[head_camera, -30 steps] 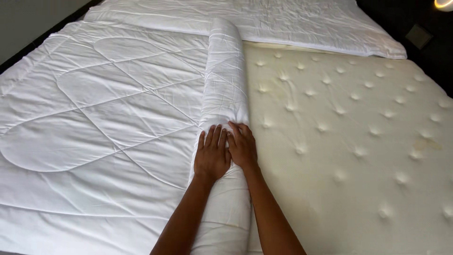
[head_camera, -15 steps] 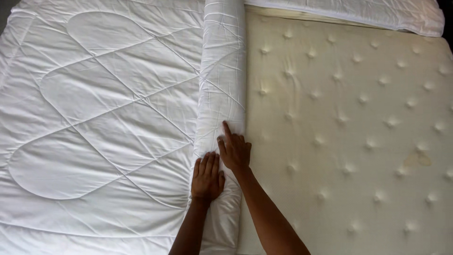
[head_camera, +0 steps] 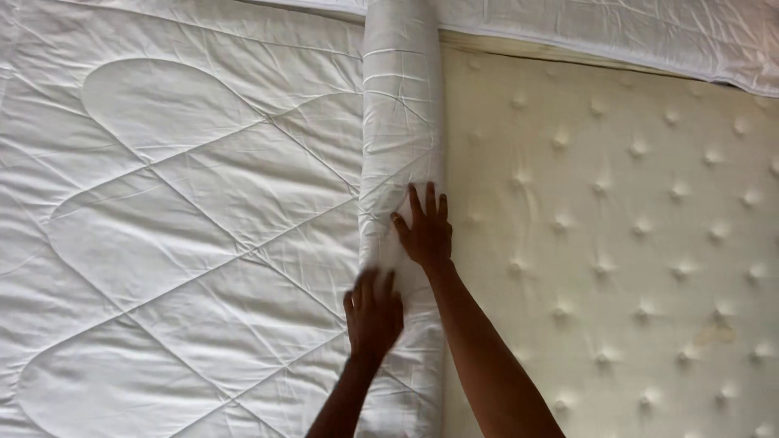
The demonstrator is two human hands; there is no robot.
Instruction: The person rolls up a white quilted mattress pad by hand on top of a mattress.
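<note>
Tufted cream mattress (head_camera: 633,243) under a rolled white quilt (head_camera: 402,122), left hand (head_camera: 373,312) and right hand (head_camera: 426,231) flat, fingers spread.

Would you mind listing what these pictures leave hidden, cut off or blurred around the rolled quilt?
1. Head view: the left hand is motion-blurred, so its fingers' contact with the rolled quilt is unclear.
2. The roll's top and bottom ends are cut off by the frame edges.
3. The right hand shows only its back; its palm is hidden.
4. The mattress beneath the quilt is covered.
</note>
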